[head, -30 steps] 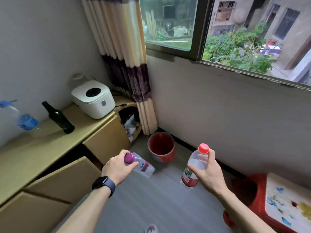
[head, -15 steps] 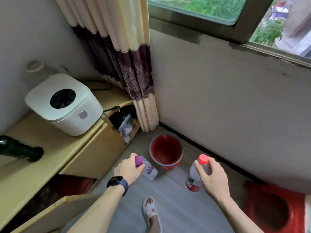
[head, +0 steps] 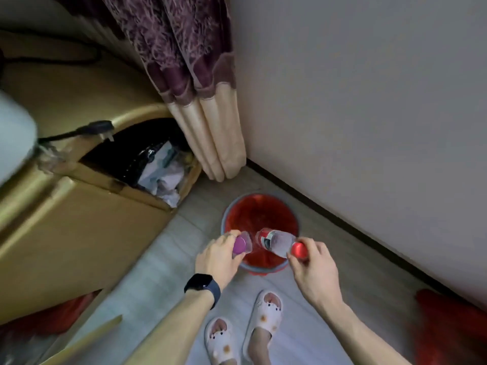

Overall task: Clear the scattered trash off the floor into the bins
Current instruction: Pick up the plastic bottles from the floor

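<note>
Standing on the grey floor (head: 163,259) in white slippers (head: 266,312), facing the bin. Wearing a dark watch (head: 203,285) on the left wrist.

Gripping the purple-capped bottle (head: 240,245) at its cap end in the left hand (head: 217,259), fingers curled round it. Pointing the bottle body away, over the near rim of the red bin (head: 261,209).

Pinching the red-capped bottle (head: 279,242) at the cap in the right hand (head: 313,267). Tilting it base-first over the bin mouth. Holding both bottles above the opening, close together; cannot tell whether touching.

Noting a tan cabinet (head: 79,233) just left of the bin, with a black bag (head: 137,159) of crumpled paper in its open nook.

Noting beyond it a purple-and-cream curtain (head: 200,114), hem reaching the floor beside the wall (head: 369,101).
</note>
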